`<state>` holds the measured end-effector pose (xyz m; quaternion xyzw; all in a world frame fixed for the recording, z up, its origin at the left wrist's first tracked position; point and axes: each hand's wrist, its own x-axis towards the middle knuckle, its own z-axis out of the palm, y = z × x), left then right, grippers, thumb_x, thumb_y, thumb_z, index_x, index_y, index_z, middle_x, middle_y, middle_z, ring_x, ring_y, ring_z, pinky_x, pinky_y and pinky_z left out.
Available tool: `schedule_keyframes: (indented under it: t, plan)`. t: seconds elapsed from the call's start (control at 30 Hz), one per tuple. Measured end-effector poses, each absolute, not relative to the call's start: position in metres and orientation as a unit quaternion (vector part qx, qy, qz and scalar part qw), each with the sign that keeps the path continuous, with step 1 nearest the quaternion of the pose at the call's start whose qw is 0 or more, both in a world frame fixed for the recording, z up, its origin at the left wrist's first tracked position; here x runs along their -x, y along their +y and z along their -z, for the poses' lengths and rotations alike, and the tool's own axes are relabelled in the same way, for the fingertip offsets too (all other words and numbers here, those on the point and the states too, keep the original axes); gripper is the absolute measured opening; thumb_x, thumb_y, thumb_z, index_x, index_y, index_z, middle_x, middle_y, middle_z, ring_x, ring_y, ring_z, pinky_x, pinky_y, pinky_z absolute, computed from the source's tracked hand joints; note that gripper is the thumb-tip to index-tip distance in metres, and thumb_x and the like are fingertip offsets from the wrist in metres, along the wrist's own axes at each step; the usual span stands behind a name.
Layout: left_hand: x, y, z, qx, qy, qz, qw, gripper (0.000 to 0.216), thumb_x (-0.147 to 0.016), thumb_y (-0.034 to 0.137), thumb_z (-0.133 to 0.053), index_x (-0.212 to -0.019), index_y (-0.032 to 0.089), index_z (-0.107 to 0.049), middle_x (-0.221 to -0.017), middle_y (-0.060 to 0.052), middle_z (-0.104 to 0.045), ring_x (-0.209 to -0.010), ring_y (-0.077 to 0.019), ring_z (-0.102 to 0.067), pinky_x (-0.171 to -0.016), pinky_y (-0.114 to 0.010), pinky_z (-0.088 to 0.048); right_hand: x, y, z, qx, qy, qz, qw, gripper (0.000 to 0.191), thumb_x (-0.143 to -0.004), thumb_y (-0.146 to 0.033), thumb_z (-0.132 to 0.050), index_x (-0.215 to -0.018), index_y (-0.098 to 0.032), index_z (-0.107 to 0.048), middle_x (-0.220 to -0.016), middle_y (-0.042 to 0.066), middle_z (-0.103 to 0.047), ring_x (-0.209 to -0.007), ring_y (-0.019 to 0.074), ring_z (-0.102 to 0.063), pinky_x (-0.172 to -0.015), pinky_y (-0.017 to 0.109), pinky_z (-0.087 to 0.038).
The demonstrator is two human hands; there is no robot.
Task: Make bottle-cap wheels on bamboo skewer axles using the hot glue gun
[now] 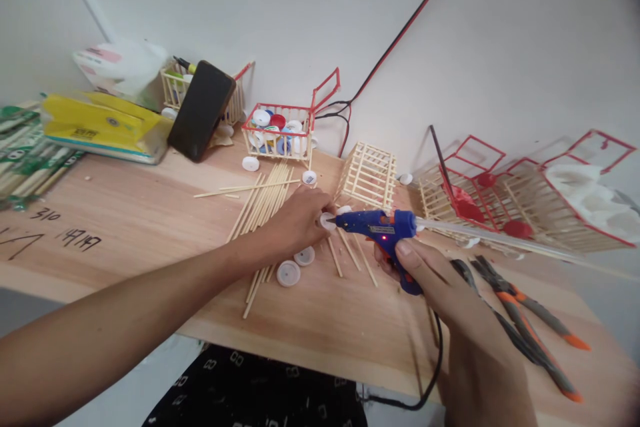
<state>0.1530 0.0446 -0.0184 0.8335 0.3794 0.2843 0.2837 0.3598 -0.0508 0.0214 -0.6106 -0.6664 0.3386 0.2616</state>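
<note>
My right hand (417, 267) is wrapped round a blue glue gun (373, 221), whose small red light is lit and which has a long clear glue stick (465, 227) in its back. The nozzle touches or nearly touches a white bottle cap (327, 221) that my left hand (303, 217) pinches at its fingertips. Beneath my left arm lies a bundle of thin wooden sticks (263, 203). Two more caps (289, 273) rest on the table just below my left hand. Behind the nozzle stands a small open-frame stick basket (367, 175).
A red-trimmed stick cart (278, 132) full of caps stands at the back. To the right are more stick carts (465, 193) and orange-handled pliers (530, 320). On the left are a black phone (201, 110), a yellow packet (105, 125) and bagged sticks (30, 153). A cord (435, 373) hangs over the front edge.
</note>
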Motion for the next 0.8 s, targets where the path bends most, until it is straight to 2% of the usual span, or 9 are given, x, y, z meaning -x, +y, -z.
schedule_keyframes:
  t: [0.47, 0.8]
  plan:
    - [-0.154, 0.045, 0.020, -0.837, 0.377, -0.290, 0.272, 0.020, -0.065, 0.006, -0.066, -0.081, 0.016, -0.064, -0.087, -0.003, -0.067, -0.088, -0.0200, -0.055, -0.082, -0.033, -0.040, -0.367, -0.046, -0.010, 0.598, -0.719, -0.283, 0.213, 0.040, -0.093, -0.050, -0.035, -0.070, -0.020, -0.046, -0.064, -0.001, -0.047, -0.059, 0.0128, -0.043, -0.053, 0.024, -0.034]
    - [-0.154, 0.044, 0.019, -0.833, 0.380, -0.290, 0.278, 0.020, -0.065, 0.006, -0.066, -0.083, 0.016, -0.065, -0.087, -0.003, -0.066, -0.089, -0.0205, -0.054, -0.082, -0.032, -0.039, -0.366, -0.045, -0.012, 0.594, -0.720, -0.287, 0.215, 0.041, -0.093, -0.051, -0.035, -0.068, -0.020, -0.047, -0.063, -0.001, -0.047, -0.059, 0.0129, -0.043, -0.052, 0.025, -0.033]
